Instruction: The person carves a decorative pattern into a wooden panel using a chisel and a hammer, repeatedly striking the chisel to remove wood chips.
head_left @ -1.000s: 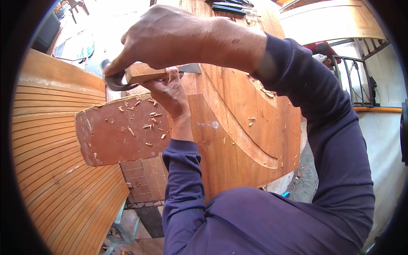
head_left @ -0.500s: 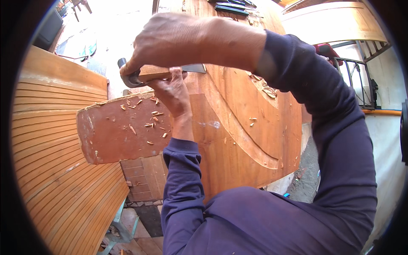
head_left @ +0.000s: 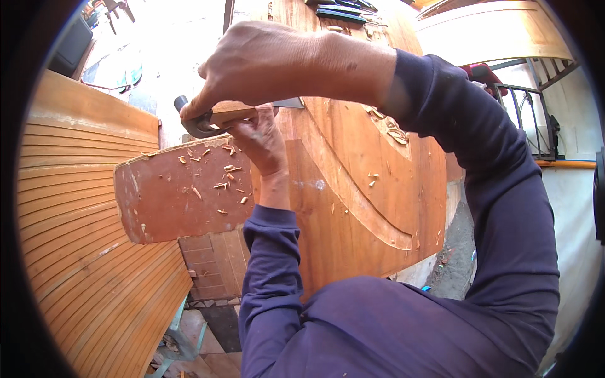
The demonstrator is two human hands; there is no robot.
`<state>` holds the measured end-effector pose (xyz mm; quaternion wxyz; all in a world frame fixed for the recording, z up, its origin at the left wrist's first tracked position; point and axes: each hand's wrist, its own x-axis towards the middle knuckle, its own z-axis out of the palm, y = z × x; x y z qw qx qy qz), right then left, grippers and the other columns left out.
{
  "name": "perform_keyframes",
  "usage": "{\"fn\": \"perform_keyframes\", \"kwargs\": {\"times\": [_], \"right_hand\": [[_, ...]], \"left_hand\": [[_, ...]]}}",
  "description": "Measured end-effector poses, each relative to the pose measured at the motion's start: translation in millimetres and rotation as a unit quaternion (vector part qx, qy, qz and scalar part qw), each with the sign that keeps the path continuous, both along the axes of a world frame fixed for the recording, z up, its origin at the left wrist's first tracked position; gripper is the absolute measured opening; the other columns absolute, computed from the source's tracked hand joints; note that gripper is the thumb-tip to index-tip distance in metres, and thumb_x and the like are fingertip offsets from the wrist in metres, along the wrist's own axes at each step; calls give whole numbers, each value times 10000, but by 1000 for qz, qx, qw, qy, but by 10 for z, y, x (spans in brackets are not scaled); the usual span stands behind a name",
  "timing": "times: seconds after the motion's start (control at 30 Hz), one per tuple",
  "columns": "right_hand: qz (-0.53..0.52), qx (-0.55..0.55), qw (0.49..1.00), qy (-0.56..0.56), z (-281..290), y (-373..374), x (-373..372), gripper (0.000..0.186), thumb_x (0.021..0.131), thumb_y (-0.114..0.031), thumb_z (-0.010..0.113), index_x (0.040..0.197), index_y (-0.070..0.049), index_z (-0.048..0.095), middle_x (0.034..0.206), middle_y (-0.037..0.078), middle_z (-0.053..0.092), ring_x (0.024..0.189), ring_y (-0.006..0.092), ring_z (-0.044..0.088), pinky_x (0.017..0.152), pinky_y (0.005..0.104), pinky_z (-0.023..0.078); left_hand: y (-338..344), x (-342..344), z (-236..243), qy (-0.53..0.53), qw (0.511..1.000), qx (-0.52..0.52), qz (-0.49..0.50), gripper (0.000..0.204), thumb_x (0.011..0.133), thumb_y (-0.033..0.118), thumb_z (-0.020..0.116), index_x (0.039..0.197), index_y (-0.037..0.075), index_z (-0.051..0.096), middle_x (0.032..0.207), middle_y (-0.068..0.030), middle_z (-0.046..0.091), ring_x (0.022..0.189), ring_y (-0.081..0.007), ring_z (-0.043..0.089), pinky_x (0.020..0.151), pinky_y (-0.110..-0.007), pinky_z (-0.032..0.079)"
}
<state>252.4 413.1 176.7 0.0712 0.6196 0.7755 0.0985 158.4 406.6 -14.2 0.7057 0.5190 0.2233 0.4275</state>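
Note:
Both my hands are on a wooden-bodied tool (head_left: 233, 114) with a dark, curved end piece (head_left: 200, 126), above the far end of a wooden panel (head_left: 359, 164). My right hand (head_left: 242, 66) reaches across from the right and closes over the dark end from above; most of its fingers are hidden. Closer to me, my left hand (head_left: 263, 142) grips the wooden part, thumb on its near side. A flat grey metal blade (head_left: 290, 103) shows past the tool's right end, partly behind my right forearm; I cannot tell whether it belongs to the tool.
Wood chips lie on a reddish-brown board (head_left: 183, 201) left of the panel. A curved groove (head_left: 353, 195) is carved in the panel, with a carved relief (head_left: 394, 132) farther right. Slatted wood (head_left: 94, 208) stands at left. Several dark-handled tools (head_left: 346, 11) lie at the far end.
Both hands and the wooden tool have shifted slightly nearer to me, with the dark end a little lower. The chips and the panel look the same.

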Motion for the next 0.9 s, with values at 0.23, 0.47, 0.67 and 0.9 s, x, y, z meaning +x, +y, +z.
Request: {"fn": "perform_keyframes", "kwargs": {"times": [0.23, 0.47, 0.67, 0.9], "right_hand": [[-90, 150, 974, 141, -90, -166, -6, 668, 919, -32, 676, 1395, -498, 714, 857, -44, 759, 712, 143, 726, 567, 311, 531], [-121, 202, 955, 179, 121, -137, -146, 630, 894, -67, 626, 1356, -476, 751, 961, -8, 809, 810, 204, 775, 622, 356, 556], [-64, 24, 996, 64, 57, -121, -27, 640, 923, -48, 715, 1369, -507, 725, 828, -27, 744, 699, 138, 718, 578, 317, 549], [-69, 161, 965, 193, -54, 35, -129, 603, 936, -77, 714, 1373, -493, 725, 842, -25, 727, 719, 147, 724, 631, 336, 573]], "left_hand": [[-69, -196, 139, -36, 994, -107, 5, 647, 1067, 177, 702, 1505, 55, 242, 1375, -144, 519, 1127, -204, 682, 800, -358, 729], [-106, -120, 48, 5, 997, -74, 21, 643, 1071, 173, 681, 1519, 95, 226, 1442, -161, 500, 1231, -243, 659, 830, -377, 740], [-148, -70, 30, -25, 998, -53, 25, 635, 1059, 126, 681, 1504, 87, 229, 1439, -168, 493, 1183, -250, 682, 855, -376, 736], [-105, -63, -68, 2, 999, -27, 32, 728, 1050, 93, 681, 1579, 75, 182, 1463, -184, 479, 1213, -273, 676, 863, -392, 738]]}}
